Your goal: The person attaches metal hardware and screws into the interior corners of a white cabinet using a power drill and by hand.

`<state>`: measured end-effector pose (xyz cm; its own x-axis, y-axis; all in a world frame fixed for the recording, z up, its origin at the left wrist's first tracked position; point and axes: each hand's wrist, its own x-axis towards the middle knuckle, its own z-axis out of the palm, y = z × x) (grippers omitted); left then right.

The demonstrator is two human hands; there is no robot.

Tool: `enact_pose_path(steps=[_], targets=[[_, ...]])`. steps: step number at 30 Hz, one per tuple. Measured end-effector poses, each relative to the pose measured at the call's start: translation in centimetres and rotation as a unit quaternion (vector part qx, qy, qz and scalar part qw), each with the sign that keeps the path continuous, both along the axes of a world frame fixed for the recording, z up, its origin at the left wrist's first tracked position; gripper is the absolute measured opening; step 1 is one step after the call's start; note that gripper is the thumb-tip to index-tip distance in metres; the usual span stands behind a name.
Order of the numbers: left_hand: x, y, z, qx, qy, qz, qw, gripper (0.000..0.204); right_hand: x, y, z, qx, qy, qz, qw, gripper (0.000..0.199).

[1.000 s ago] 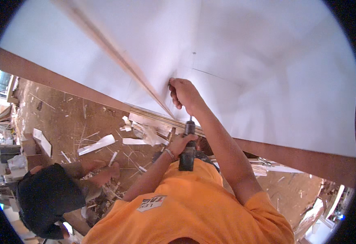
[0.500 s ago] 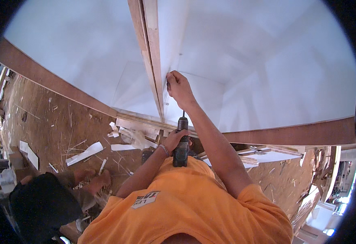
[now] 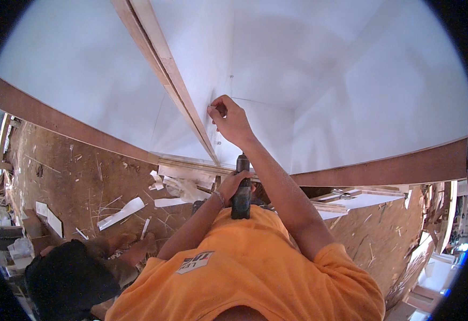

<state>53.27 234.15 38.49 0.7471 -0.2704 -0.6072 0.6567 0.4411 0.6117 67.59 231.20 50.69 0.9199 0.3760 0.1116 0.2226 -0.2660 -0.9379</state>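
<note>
Close to my body, my left hand point(image 3: 230, 185) is wrapped round a dark cordless drill point(image 3: 241, 193), which stands with its chuck pointing away from me into the cabinet. My right hand point(image 3: 231, 121) reaches inside the white-lined cabinet. Its thumb and index finger are pinched together against the white side of the upright divider point(image 3: 190, 48). Whatever sits between those fingertips is too small to make out. Small metal fittings point(image 3: 219, 143) show on the same white side, just below the hand. A wood-edged strip point(image 3: 172, 75) runs along the divider's front.
A brown wooden edge point(image 3: 383, 172) borders the cabinet's near side. White offcuts point(image 3: 121, 213) and scraps litter the brown floor point(image 3: 73, 176) at left. Another person in dark clothing point(image 3: 68, 281) is low down at the lower left. A white panel point(image 3: 359, 202) with metal hardware lies at right.
My right hand has loosened from a closed grip into a fingertip pinch at the divider. The view has shifted, so the divider slants more to the left. The left hand keeps the drill.
</note>
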Motion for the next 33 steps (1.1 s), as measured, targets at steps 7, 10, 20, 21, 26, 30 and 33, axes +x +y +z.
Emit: enact_pose_path(steps=[7,10,20,21,26,30,33], targets=[[0.4,0.1,0.9,0.014,0.025,0.003,1.000,0.038,1.5,-0.8,0.8,-0.056,-0.095,0.045,0.993,0.008],[0.7,0.2,0.7,0.017,0.026,-0.003,1.000,0.037,2.0,0.3,0.5,-0.002,0.022,0.023,0.999,0.011],[2.7,-0.1,1.5,-0.044,0.067,0.089,0.993,0.036,0.8,-13.0,-8.9,-0.216,0.004,-0.074,0.973,0.023],[3.3,-0.2,2.5,-0.062,0.074,0.114,0.989,0.036,-1.4,-15.4,-11.1,-0.174,-0.011,-0.041,0.984,0.029],[6.4,-3.0,7.1,-0.064,0.074,0.149,0.984,0.042,-12.9,-17.0,-16.5,-0.091,0.011,0.125,0.988,0.055],[8.0,-3.4,11.5,0.258,-0.116,-0.039,0.958,0.053,-10.5,-15.0,-12.4,0.137,0.200,-0.026,0.970,0.046],[10.3,1.3,16.1,0.718,-0.445,-0.225,0.486,0.045,-9.1,-17.1,-11.3,0.002,0.084,-0.101,0.991,0.038]])
